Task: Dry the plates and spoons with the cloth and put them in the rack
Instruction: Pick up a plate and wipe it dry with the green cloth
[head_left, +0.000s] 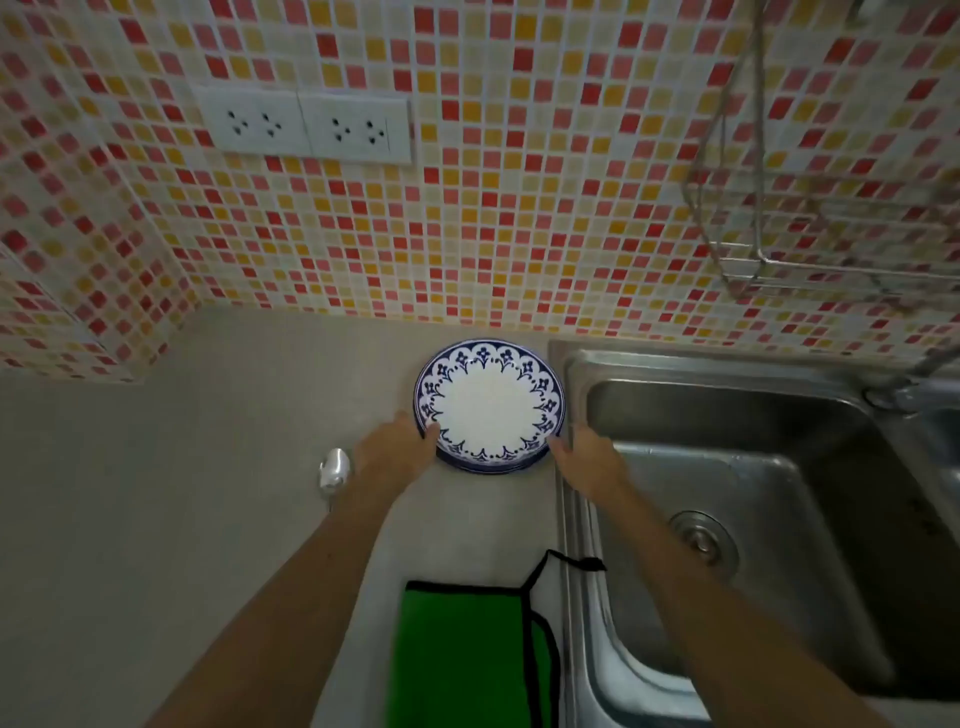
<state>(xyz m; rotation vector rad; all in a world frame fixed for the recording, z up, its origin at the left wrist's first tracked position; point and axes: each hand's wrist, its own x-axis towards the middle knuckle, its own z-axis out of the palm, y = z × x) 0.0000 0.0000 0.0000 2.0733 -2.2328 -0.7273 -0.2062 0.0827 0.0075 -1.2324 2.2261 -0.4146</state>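
Observation:
A white plate with a blue patterned rim (489, 402) lies on top of other plates stacked on the grey counter, close to the back wall. My left hand (397, 447) touches its near left rim with the fingertips. My right hand (587, 454) reaches to its near right rim, fingers apart, holding nothing. A metal spoon (333, 469) lies on the counter just left of my left wrist. A green cloth with black edging (467, 654) lies flat on the counter near me, between my forearms. A wire rack (810, 260) hangs on the wall at the upper right.
A steel sink (753, 467) with a drain fills the right side, its rim right beside the plates. A tap base stands at its far right. Two double sockets (306, 127) sit on the tiled wall. The grey counter (156, 493) stretches to the left.

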